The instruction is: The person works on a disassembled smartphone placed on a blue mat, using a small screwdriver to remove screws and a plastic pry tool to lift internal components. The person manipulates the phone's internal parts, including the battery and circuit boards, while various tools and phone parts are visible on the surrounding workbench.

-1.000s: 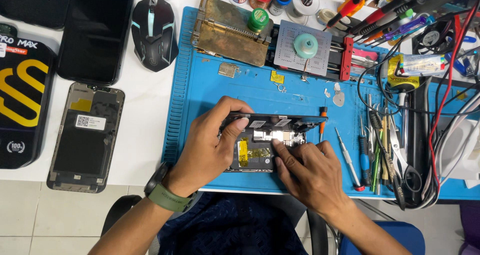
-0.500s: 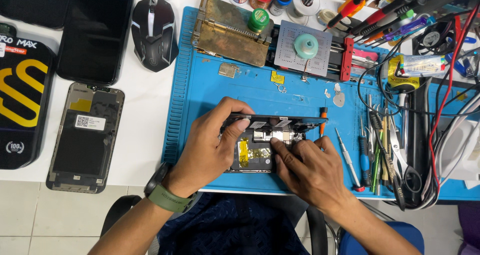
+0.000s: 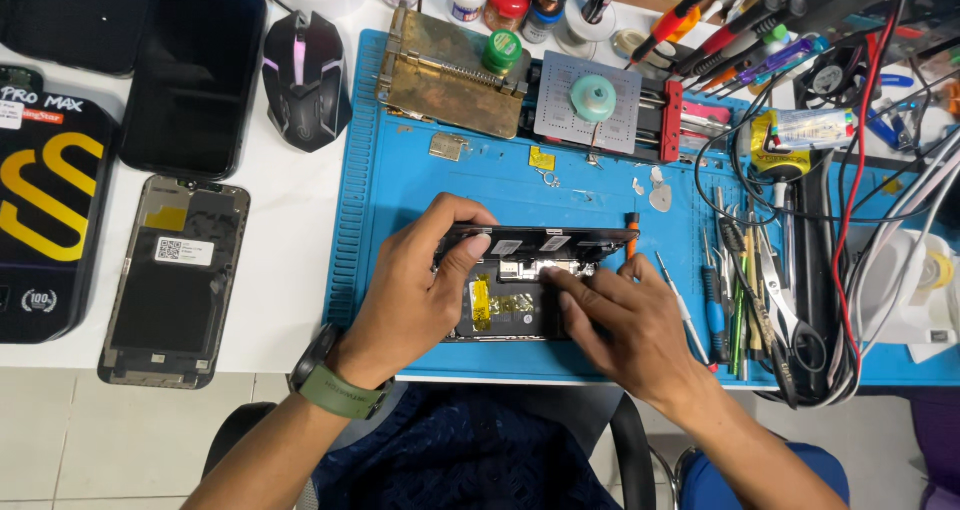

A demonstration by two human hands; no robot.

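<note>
two hands (image 3: 420, 290) (image 3: 625, 320) grip the opened phone (image 3: 520, 295), its raised screen (image 3: 545, 238) running left-right.

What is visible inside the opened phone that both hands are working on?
Inside the opened phone: yellow tape, a dark battery area, silver connector plates. The left hand and right hand cover its sides.
</note>
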